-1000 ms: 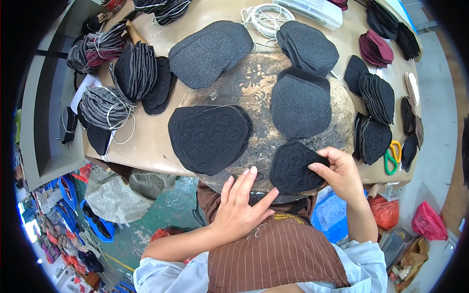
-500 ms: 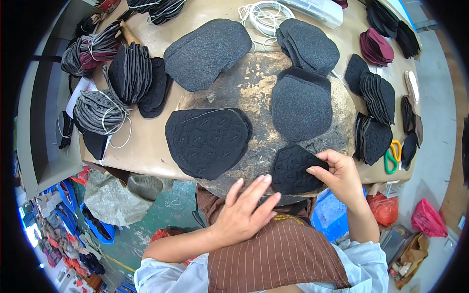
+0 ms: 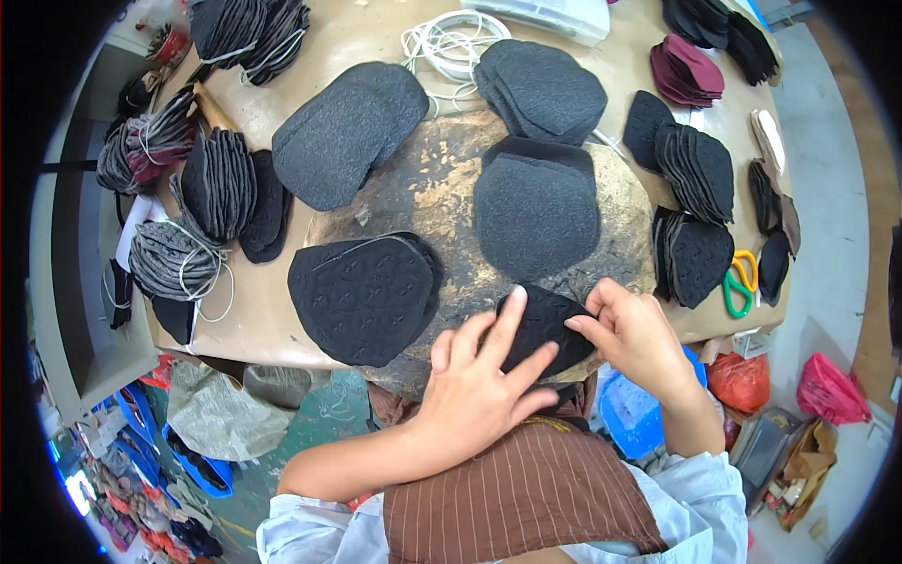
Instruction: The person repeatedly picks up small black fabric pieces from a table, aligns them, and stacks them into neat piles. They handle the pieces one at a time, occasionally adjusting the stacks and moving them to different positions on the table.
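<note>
A black embossed fabric piece (image 3: 545, 324) lies at the near edge of the worn, scuffed round board (image 3: 442, 183). My right hand (image 3: 634, 334) pinches its right edge between thumb and fingers. Spread fingers of my left hand (image 3: 484, 367) rest on its left side, holding nothing. To the left sits a stack of larger black embossed pieces (image 3: 366, 296). Just beyond my hands is a stack of dark grey felt-like pieces (image 3: 536, 207). Two more grey stacks lie farther back, one at the left (image 3: 348, 132) and one at the right (image 3: 540, 89).
Tied bundles of grey fabric pieces (image 3: 174, 258) crowd the table's left side. Black stacks (image 3: 695, 169), maroon pieces (image 3: 686, 70) and green-and-yellow scissors (image 3: 740, 282) are on the right. A white cord coil (image 3: 456, 47) lies at the back. A blue bin (image 3: 629, 414) stands below the table edge.
My left hand has moved right and forward, and its fingers now lie on the black embossed piece. My right hand keeps its pinch. The whole view has shifted slightly.
</note>
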A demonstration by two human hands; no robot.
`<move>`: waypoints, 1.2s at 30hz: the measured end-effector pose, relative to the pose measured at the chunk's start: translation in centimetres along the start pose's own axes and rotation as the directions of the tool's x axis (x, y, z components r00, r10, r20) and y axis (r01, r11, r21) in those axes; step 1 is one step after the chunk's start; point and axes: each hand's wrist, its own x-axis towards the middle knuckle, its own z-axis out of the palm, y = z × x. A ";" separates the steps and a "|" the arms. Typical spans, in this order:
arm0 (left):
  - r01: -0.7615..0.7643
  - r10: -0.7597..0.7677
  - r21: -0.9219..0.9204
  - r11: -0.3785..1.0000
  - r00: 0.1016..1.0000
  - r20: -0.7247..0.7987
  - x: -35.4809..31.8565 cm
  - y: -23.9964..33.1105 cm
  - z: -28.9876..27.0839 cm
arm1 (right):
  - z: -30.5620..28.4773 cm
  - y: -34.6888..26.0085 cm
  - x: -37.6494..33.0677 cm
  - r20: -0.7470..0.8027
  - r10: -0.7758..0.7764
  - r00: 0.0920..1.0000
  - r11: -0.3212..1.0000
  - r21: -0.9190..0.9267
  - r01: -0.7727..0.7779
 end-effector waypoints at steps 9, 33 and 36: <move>0.088 -0.548 -0.737 0.670 0.729 -0.411 0.0 -1.1 -5.3 | -4.6 4.3 -3.1 -0.456 -0.260 0.851 0.939 0.086 0.333; -0.138 0.168 0.183 0.973 0.973 -0.159 -0.5 1.8 0.7 | -6.3 3.7 -5.4 -0.344 -0.073 0.936 0.798 0.543 0.262; -0.078 0.097 0.116 0.990 0.981 -0.168 -2.5 1.7 1.6 | -2.4 3.4 -2.5 -0.047 -0.092 0.995 0.712 0.695 0.099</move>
